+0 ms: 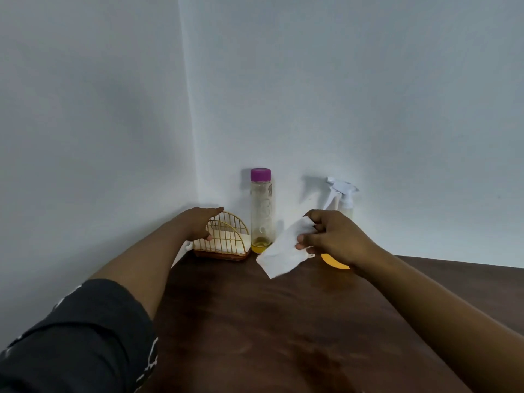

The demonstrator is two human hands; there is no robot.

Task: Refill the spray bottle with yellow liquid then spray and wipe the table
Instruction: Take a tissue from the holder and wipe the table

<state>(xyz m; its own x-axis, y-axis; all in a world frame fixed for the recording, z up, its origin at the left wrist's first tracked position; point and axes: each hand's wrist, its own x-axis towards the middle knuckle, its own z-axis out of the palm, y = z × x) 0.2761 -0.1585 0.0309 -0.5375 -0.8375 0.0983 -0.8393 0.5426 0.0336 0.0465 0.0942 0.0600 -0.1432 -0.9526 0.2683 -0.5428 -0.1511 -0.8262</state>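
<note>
A white tissue [285, 249] is being pinched by the right hand [334, 236] above the tabletop [255, 321]. The wire napkin holder [224, 239] is being loosely cupped by the left hand [198, 222], fingers spread. The spray bottle [344, 198] is getting half hidden behind the right hand, its contents unclear. Something orange [333, 262] is barely peeking out below the wrist.

Matt wooden table [269, 321], gold wire holder [226, 236], paper tissue [286, 248]

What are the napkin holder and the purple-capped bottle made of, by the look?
Napkin holder: thin gold-coloured wire, likely metal, on a brownish base; open grid bars show. Purple-capped bottle: clear, glass or hard plastic, can't tell which; yellow liquid shows through at its bottom. Cap looks like matte plastic.
</note>
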